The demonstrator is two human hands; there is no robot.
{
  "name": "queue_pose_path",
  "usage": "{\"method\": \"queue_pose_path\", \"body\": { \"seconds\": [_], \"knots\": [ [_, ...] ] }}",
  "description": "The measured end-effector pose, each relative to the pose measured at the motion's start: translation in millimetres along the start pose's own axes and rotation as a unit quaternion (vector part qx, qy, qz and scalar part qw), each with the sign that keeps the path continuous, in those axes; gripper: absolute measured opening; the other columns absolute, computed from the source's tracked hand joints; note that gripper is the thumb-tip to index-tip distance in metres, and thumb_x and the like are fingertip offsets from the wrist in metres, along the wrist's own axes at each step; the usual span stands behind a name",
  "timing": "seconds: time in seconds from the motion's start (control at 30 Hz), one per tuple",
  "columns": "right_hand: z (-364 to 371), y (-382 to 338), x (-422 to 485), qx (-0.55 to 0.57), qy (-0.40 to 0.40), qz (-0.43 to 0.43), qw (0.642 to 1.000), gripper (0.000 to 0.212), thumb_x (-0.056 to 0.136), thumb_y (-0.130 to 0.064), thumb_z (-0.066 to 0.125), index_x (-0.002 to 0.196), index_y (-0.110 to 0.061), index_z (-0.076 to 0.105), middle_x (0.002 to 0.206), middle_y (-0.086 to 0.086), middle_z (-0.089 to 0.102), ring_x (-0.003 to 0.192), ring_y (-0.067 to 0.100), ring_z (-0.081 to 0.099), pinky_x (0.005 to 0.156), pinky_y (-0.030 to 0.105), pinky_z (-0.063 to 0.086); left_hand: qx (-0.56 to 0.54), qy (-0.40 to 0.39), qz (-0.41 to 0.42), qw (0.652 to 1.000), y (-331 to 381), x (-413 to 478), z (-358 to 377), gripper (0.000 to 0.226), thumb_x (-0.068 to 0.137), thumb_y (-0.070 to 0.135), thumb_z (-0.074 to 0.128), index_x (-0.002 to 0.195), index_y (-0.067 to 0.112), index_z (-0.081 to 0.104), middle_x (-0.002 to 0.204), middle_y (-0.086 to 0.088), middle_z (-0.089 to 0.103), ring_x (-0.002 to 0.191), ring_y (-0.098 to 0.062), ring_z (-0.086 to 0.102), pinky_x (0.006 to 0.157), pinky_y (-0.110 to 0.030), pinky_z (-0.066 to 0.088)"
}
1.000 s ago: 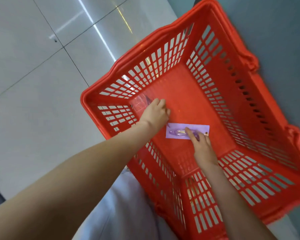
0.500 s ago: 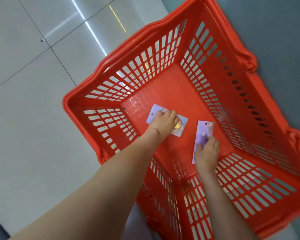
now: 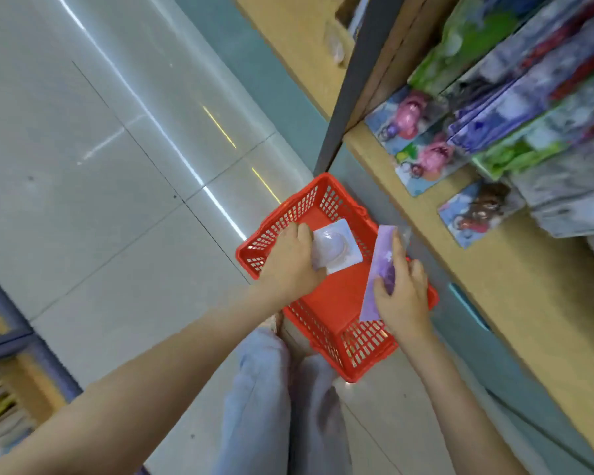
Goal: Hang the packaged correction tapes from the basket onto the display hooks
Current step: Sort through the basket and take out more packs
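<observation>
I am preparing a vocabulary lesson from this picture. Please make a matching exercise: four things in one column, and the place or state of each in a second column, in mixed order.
Column A
1. left hand
2. right hand
3. basket
4. shelf

Column B
a. holds the long purple pack
b. stands on the floor
c. carries colourful packs, at the right
d. holds the square pale pack

Pairs: 1-d, 2-a, 3-b, 4-c.
</observation>
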State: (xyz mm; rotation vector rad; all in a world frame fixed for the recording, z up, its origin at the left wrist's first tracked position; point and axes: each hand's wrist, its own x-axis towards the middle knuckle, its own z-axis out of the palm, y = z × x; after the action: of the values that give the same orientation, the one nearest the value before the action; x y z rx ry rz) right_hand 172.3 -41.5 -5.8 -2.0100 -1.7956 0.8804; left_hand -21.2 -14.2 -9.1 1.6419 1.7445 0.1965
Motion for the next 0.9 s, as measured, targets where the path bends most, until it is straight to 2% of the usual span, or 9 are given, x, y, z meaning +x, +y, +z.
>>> {"method": "queue_pose_path", "body": {
  "seconds": [0.13, 0.27, 0.37, 0.43, 0.5, 0.57, 0.67, 0.73, 0.9],
  "knots": [
    [-114.7, -119.0, -30.4, 0.023, 0.030, -0.043, 0.998, 0.081, 0.079, -0.018, 0.051, 0.148, -0.025, 0.010, 0.099, 0.010, 0.042, 0.103, 0.038, 0.047, 0.097, 0.034, 0.031, -0.097, 0.023, -0.018, 0.995, 86.6, -47.4, -140.5, 0.059, 0.070, 0.027, 0.079, 0.111, 0.000, 0.048, 0.102, -0.008, 0.048, 0.092, -0.024, 0.052, 0.071, -0.035, 0.041],
    [-214.1, -215.7, -65.9, 0.016, 0.086, -0.100, 0.991, 0.086, 0.085, -0.010, 0.057, 0.146, -0.034, 0.000, 0.093, 0.003, 0.032, 0.090, 0.036, 0.045, 0.091, 0.044, 0.039, -0.193, -0.001, 0.014, 0.981, 166.1, -90.7, -256.8, 0.051, 0.060, 0.041, 0.080, 0.087, 0.010, 0.050, 0.078, 0.003, 0.051, 0.065, -0.013, 0.047, 0.058, -0.033, 0.042],
    [-283.4, -270.9, -93.6, 0.039, 0.128, -0.123, 0.983, 0.084, 0.090, -0.006, 0.059, 0.144, -0.041, 0.003, 0.089, -0.006, 0.027, 0.084, 0.019, 0.040, 0.082, 0.024, 0.035, -0.269, -0.043, 0.060, 0.960, 215.4, -128.1, -318.4, 0.068, 0.054, 0.046, 0.082, 0.106, 0.011, 0.058, 0.103, -0.004, 0.067, 0.088, -0.015, 0.062, 0.081, -0.041, 0.054],
    [-322.4, -298.8, -112.9, 0.049, 0.161, -0.158, 0.973, 0.082, 0.091, -0.005, 0.058, 0.145, -0.038, 0.006, 0.093, -0.006, 0.028, 0.081, 0.009, 0.034, 0.080, 0.008, 0.030, -0.314, -0.040, 0.122, 0.941, 243.1, -152.3, -349.4, 0.050, 0.064, 0.031, 0.087, 0.103, 0.011, 0.062, 0.105, -0.009, 0.070, 0.088, -0.014, 0.064, 0.081, -0.040, 0.055],
    [-355.3, -320.5, -132.8, 0.047, 0.195, -0.192, 0.961, 0.079, 0.091, -0.004, 0.059, 0.148, -0.037, 0.015, 0.115, 0.005, 0.034, 0.098, 0.009, 0.036, 0.094, 0.007, 0.028, -0.333, -0.032, 0.158, 0.929, 269.5, -178.1, -372.8, 0.058, 0.064, 0.032, 0.086, 0.111, 0.006, 0.061, 0.108, -0.010, 0.071, 0.092, -0.017, 0.068, 0.078, -0.035, 0.055],
    [-382.2, -337.7, -154.8, 0.053, 0.211, -0.200, 0.955, 0.073, 0.093, -0.008, 0.057, 0.145, -0.042, 0.019, 0.145, 0.010, 0.024, 0.129, 0.010, 0.028, 0.108, 0.018, 0.023, -0.339, -0.024, 0.185, 0.922, 294.9, -204.5, -388.8, 0.077, 0.058, 0.046, 0.085, 0.118, 0.005, 0.059, 0.109, -0.012, 0.070, 0.098, -0.027, 0.069, 0.083, -0.043, 0.057],
    [-418.2, -357.6, -189.1, 0.056, 0.219, -0.244, 0.943, 0.074, 0.095, -0.010, 0.053, 0.147, -0.044, 0.012, 0.159, -0.005, 0.016, 0.145, 0.008, 0.016, 0.117, 0.033, 0.021, -0.353, -0.031, 0.238, 0.904, 328.2, -248.0, -414.4, 0.039, 0.076, 0.030, 0.082, 0.104, 0.013, 0.060, 0.097, -0.003, 0.072, 0.089, -0.018, 0.070, 0.080, -0.033, 0.055],
    [-443.2, -369.4, -209.1, 0.053, 0.226, -0.261, 0.937, 0.074, 0.095, -0.011, 0.051, 0.148, -0.046, 0.013, 0.153, -0.013, 0.028, 0.138, 0.008, 0.029, 0.113, 0.034, 0.030, -0.344, -0.035, 0.283, 0.895, 347.6, -276.5, -432.4, 0.015, 0.087, 0.014, 0.072, 0.088, 0.022, 0.060, 0.078, 0.010, 0.071, 0.073, -0.004, 0.067, 0.070, -0.022, 0.053],
    [-500.1, -398.3, -233.8, 0.016, 0.291, -0.259, 0.921, 0.075, 0.094, -0.016, 0.054, 0.153, -0.040, 0.015, 0.110, -0.009, 0.038, 0.093, -0.010, 0.039, 0.076, 0.000, 0.029, -0.328, -0.011, 0.370, 0.869, 394.3, -325.1, -478.2, 0.023, 0.089, 0.010, 0.069, 0.081, 0.026, 0.054, 0.060, 0.019, 0.066, 0.055, 0.009, 0.060, 0.053, -0.009, 0.047]
  ]
}}
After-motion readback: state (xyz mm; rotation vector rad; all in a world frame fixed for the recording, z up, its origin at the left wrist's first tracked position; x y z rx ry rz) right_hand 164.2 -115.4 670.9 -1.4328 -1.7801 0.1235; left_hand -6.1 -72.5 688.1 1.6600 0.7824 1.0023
